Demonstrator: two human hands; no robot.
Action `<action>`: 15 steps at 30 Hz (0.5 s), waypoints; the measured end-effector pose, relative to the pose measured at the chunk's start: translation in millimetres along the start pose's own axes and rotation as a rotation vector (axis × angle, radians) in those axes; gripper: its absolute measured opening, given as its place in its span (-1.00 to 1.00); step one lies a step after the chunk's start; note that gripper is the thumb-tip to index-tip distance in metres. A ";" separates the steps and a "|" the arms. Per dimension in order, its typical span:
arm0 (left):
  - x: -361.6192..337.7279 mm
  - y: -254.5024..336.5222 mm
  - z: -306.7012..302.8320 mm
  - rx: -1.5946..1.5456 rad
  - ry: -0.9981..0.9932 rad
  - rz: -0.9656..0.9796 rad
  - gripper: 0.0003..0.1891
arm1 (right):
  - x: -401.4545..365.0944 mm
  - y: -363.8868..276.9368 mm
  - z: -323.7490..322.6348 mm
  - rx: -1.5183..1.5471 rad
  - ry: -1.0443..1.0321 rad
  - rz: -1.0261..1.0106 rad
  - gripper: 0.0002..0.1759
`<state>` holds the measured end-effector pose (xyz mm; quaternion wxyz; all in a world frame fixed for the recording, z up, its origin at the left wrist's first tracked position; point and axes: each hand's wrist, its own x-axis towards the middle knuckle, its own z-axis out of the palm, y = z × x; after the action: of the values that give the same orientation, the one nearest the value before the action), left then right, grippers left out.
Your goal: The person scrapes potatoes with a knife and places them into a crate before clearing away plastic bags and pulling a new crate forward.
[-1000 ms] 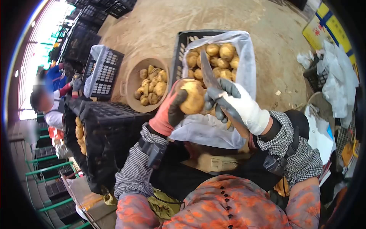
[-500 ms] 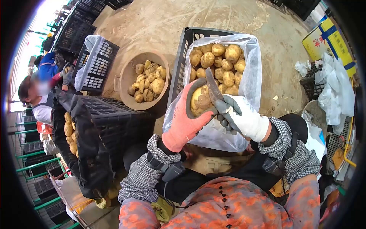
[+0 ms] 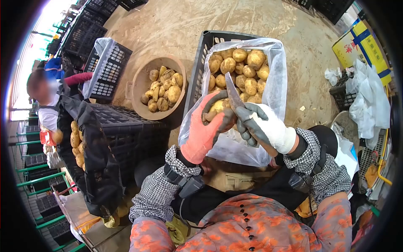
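Observation:
My left hand (image 3: 200,131), in a coral glove with a grey palm, is closed around a potato (image 3: 219,106), its fingers and thumb covering much of it. In a white and grey glove, my right hand (image 3: 268,129) grips a knife (image 3: 234,93), whose broad blade points up and slightly left beside the potato. The knife's handle is mostly hidden in the fist. Both hands are over the near end of a black crate (image 3: 196,69) with a white liner (image 3: 275,63), which holds many potatoes (image 3: 255,59).
Left of the crate stands a tan basin (image 3: 138,98) of cut and blemished potatoes. A large black crate (image 3: 126,126) with dark cloth is nearer, beside another person (image 3: 46,101). Plastic bags (image 3: 369,101) and a yellow box (image 3: 363,48) are at right.
The potato has turned in my left hand, whose fingers now cover more of it. The knife has shifted slightly. At left, the other person's arm now reaches toward the lined crate.

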<state>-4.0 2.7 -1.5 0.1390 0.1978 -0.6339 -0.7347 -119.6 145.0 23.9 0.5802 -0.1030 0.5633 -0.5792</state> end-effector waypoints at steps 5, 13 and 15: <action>3.1 6.9 1.9 -0.005 0.003 -0.090 -0.53 | 0.6 6.3 -8.5 0.059 -0.049 -0.033 -0.58; 4.5 -1.4 -7.2 0.371 -0.128 0.170 -0.31 | -0.6 7.6 -21.8 0.018 -0.121 -0.012 -0.62; 7.0 2.5 -9.7 0.514 -0.205 0.268 -0.28 | 2.0 8.0 -28.7 -0.039 -0.145 -0.012 -0.63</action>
<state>-5.8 -9.3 -1.0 0.1154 0.0660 -0.8302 -0.5414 -138.0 161.2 6.8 0.6140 -0.1591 0.5302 -0.5626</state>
